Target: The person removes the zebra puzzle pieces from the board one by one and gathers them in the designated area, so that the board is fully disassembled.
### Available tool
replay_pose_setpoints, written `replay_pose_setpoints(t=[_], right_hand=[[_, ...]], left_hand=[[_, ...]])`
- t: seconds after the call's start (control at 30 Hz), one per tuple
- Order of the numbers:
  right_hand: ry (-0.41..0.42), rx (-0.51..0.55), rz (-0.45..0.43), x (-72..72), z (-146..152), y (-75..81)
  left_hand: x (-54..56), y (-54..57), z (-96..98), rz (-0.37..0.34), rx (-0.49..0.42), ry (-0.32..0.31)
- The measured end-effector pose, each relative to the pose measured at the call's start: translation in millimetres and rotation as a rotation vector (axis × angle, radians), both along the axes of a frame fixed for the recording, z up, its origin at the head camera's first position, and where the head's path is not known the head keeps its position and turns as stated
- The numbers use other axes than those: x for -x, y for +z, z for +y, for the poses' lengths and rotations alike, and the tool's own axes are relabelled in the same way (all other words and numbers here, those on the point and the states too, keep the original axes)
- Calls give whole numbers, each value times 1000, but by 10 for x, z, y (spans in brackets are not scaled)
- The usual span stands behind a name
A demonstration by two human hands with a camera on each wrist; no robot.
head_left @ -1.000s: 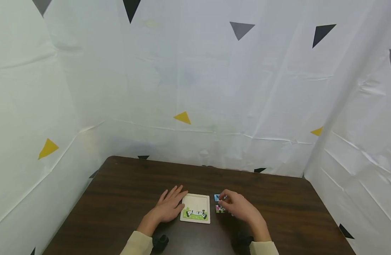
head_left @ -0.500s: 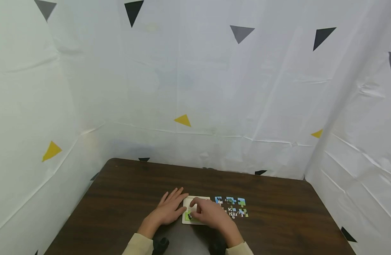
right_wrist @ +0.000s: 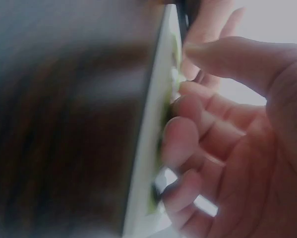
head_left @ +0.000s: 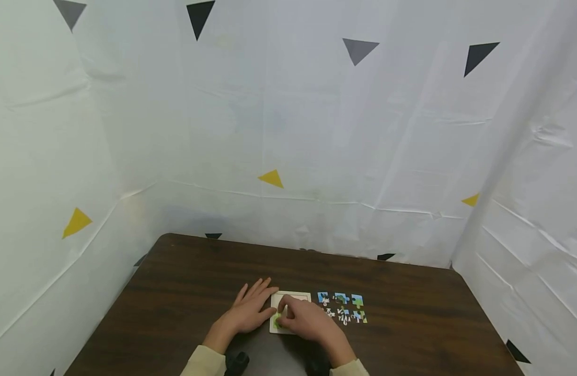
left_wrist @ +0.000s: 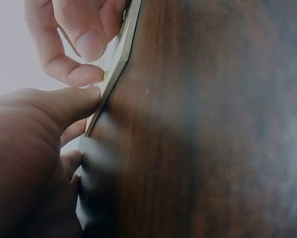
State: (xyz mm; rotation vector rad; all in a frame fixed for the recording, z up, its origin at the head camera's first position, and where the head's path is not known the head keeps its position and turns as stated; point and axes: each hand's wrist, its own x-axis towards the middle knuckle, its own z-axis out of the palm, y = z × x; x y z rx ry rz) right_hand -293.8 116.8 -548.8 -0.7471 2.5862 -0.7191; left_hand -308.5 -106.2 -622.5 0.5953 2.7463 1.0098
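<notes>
In the head view a small cream puzzle board [head_left: 301, 296] lies on the dark wooden table. My left hand [head_left: 245, 314] rests at its left edge, fingers extended, thumb at the board's side; the left wrist view shows that thumb [left_wrist: 79, 101] against the rim. Over the board is my right hand [head_left: 306, 318], its fingers bent and their tips down at the printed surface near the lower left. In the right wrist view the curled fingertips [right_wrist: 180, 141] meet the board's green and white print. I cannot tell whether they pinch a puzzle piece. The hand hides much of the board.
Right of the board lie several loose jigsaw pieces [head_left: 357, 301] in blue, green and white, set in two rows. The dark tabletop [head_left: 199, 277] extends around them. A white curtain [head_left: 288, 120] with coloured triangles hangs behind and at both sides.
My right hand has moved left from the loose pieces onto the board, uncovering those pieces, and its fingertips have come down toward the lower left. My left hand has stayed at the board's edge.
</notes>
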Motion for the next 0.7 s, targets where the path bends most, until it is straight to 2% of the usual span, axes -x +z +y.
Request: replay_pose_setpoints(t=[0.2,0.37,0.53,0.7], right_hand=[[2,-12,-74,5,-10,63],[0,23,-143,3,-11,105],[-5,8,-157,-1,-27,109],[-12,-11,-170,-12,-28,97]], left_hand=[[3,-6,-16,-9,-12,-2],[-9,19,-24,-6,-16,-4],[-20,63,-38,-4,-47,-18],[-5,21,-35,-7,-26,-18]])
